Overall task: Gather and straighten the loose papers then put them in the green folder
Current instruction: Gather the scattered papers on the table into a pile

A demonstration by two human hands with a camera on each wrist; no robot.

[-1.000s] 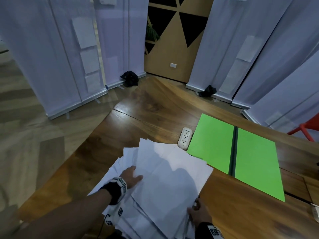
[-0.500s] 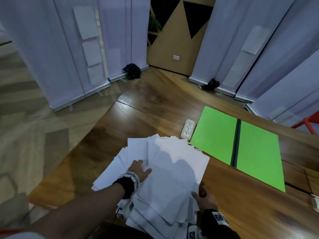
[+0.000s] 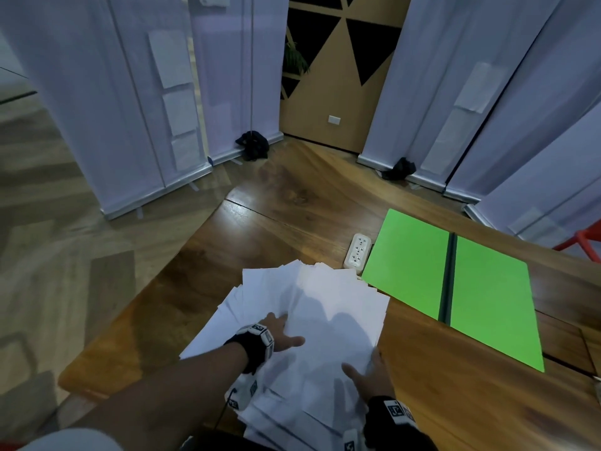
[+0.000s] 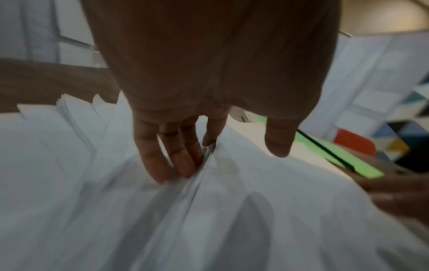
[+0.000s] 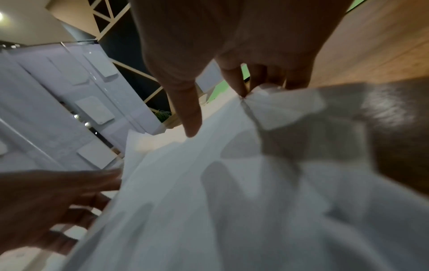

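A loose pile of white papers (image 3: pixel 328 320) lies fanned out on the wooden table (image 3: pixel 292 206), in front of me. My left hand (image 3: pixel 284 332) is at the pile's left side. Its straight fingers (image 4: pixel 176 165) push in under the edge of the upper sheets, and the thumb is above them. My right hand (image 3: pixel 364 369) is at the pile's right edge, thumb spread on the top sheet. Its fingers (image 5: pixel 236 82) press against the buckled edge, with the tips hidden. The green folder (image 3: pixel 422 271) lies open and flat to the right, touching the pile's far corner.
A white power strip (image 3: pixel 357 250) lies between the pile's far edge and the folder's left corner. The table's left edge runs close beside the papers. White banner stands (image 3: pixel 146 125) ring the table. A red chair (image 3: pixel 582 242) shows at the far right.
The fanned sheets have drawn closer together. My left hand slid right, into the pile. My right hand came forward along the right edge, and its thumb spread onto the top sheet.
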